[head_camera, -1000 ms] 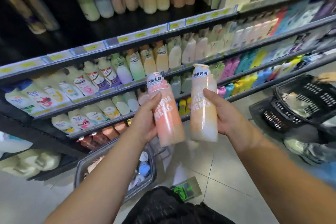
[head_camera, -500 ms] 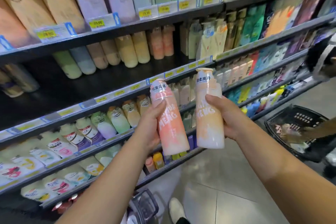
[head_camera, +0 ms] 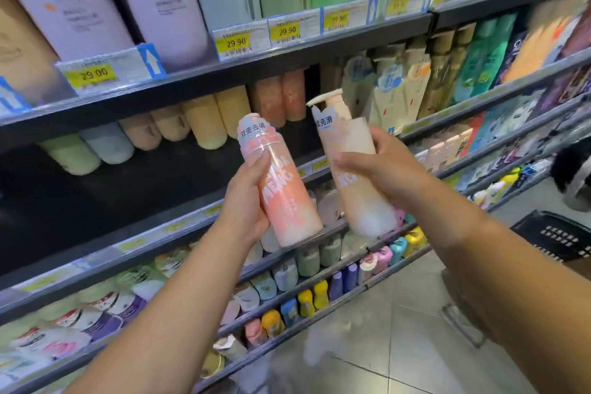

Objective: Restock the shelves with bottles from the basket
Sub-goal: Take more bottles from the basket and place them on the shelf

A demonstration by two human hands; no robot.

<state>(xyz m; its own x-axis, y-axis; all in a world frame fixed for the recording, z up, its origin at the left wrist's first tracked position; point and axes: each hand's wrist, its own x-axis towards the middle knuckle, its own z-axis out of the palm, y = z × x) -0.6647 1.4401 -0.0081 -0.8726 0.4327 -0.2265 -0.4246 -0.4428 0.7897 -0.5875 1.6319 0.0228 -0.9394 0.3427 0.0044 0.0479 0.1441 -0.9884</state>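
Note:
My left hand (head_camera: 244, 201) grips a pink-orange bottle (head_camera: 281, 192) with white lettering and a pale cap. My right hand (head_camera: 383, 166) holds a paler peach bottle (head_camera: 355, 176) with a pump top, tilted left. Both bottles are raised in front of a dark shelf (head_camera: 128, 189) whose front part is bare. At the back of that shelf stands a row of pastel bottles (head_camera: 204, 125) in green, blue, peach, yellow and orange.
An upper shelf (head_camera: 224, 64) carries large bottles and yellow price tags. Lower shelves (head_camera: 287, 269) are packed with small bottles. A black basket (head_camera: 556, 233) sits on the tiled floor at the right. A dark blurred shape (head_camera: 572, 176) is at the right edge.
Both hands lifted the bottles higher, towards the half-bare dark shelf. My view tilted up, so the basket below me dropped out of sight. The peach bottle now tilts left.

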